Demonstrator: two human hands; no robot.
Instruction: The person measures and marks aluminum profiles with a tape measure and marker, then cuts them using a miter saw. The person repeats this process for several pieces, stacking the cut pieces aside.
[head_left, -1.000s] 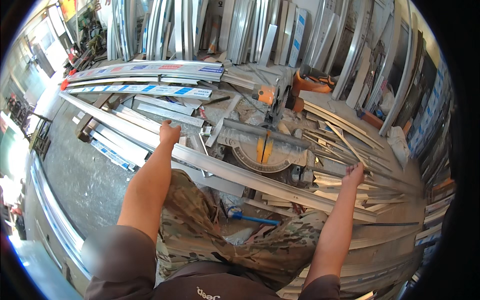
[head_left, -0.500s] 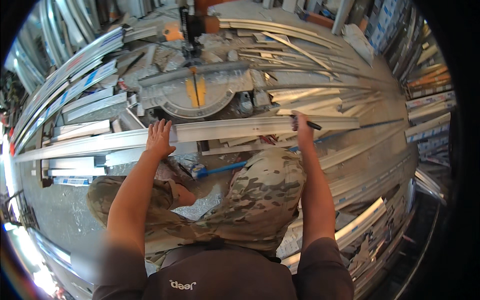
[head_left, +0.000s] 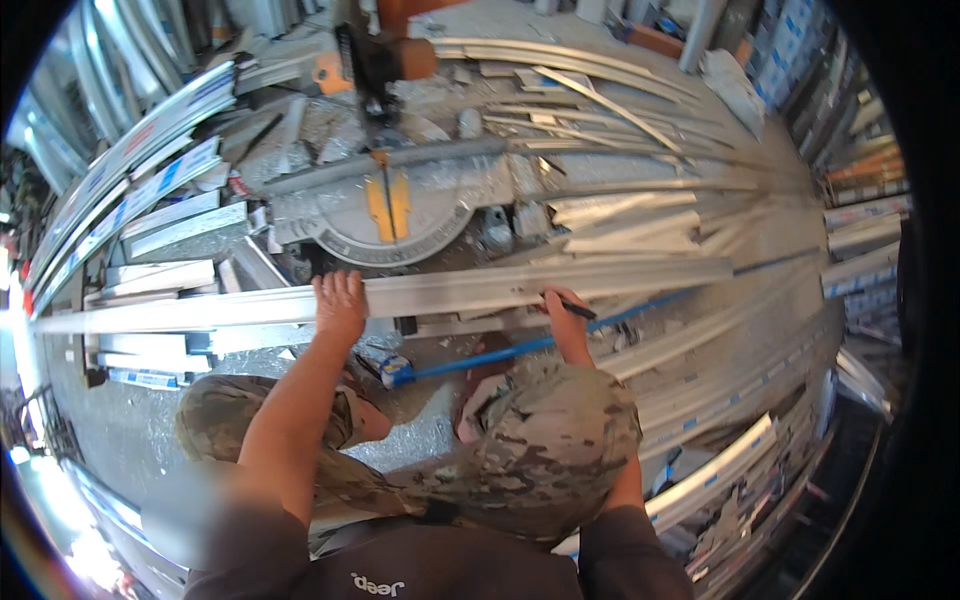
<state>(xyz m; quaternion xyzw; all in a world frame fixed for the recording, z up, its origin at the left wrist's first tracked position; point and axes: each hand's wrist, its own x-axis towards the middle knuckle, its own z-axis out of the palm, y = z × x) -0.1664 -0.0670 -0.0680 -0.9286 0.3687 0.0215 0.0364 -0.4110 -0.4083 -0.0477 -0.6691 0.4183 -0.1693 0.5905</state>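
Observation:
A long, pale aluminium profile [head_left: 450,292] lies crosswise in front of me, just on my side of the miter saw's round base [head_left: 335,222]. My left hand [head_left: 341,308] grips it left of its middle, fingers together over the top and the thumb side hidden. A black marker pen [head_left: 577,309] is in my right hand [head_left: 566,322], which is closed around it. That hand touches or nearly touches the profile's near edge, well short of the right end. My right knee covers part of the right forearm.
The saw head [head_left: 372,70] stands raised behind its base. Cut strips [head_left: 165,275] are stacked at left; long profiles [head_left: 620,235] spread over the floor at right. A blue rod [head_left: 480,358] lies below the workpiece. Racks with more profiles [head_left: 865,225] line the right side.
My right hand has moved left along the profile with the marker. My left hand has slid right, its spread fingers now together around the profile. The view has shifted a little.

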